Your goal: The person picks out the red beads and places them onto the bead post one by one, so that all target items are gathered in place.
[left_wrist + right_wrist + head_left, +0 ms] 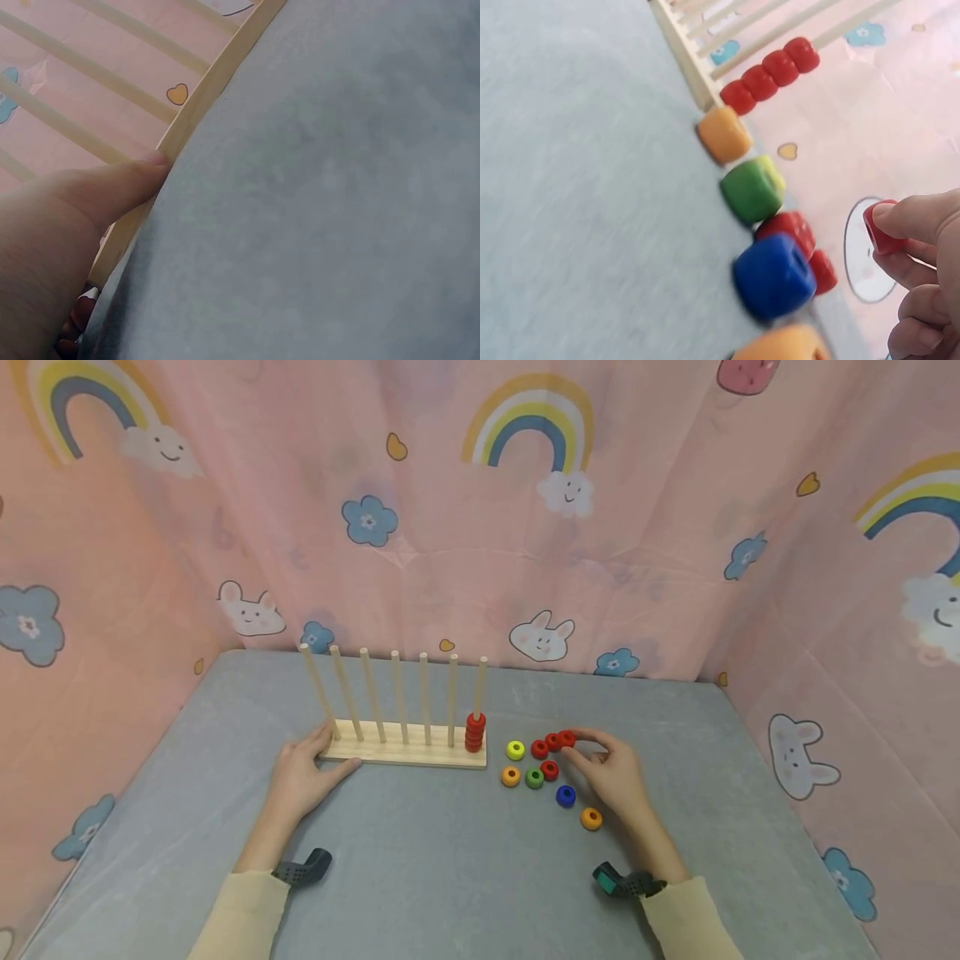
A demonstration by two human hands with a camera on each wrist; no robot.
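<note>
A wooden peg stand [405, 755] with several upright pegs sits on the table. Several red beads [474, 733] are stacked on its rightmost peg. At the stand's left end my left hand [302, 775] grips the base, the thumb along its front edge [174, 142]. My right hand [617, 775] pinches a red bead [885, 226] between thumb and fingers, to the right of the stand. Loose beads lie nearby: red [550, 770], yellow [515, 750], green [534, 777], blue [566, 796] and two orange ones, one nearer the stand [511, 776], one closer to me [591, 818].
The grey cloth-covered table [450, 877] spreads around the stand and beads. A pink patterned curtain [465, 560] hangs behind it and on both sides. Dark bands [303, 868] circle both wrists.
</note>
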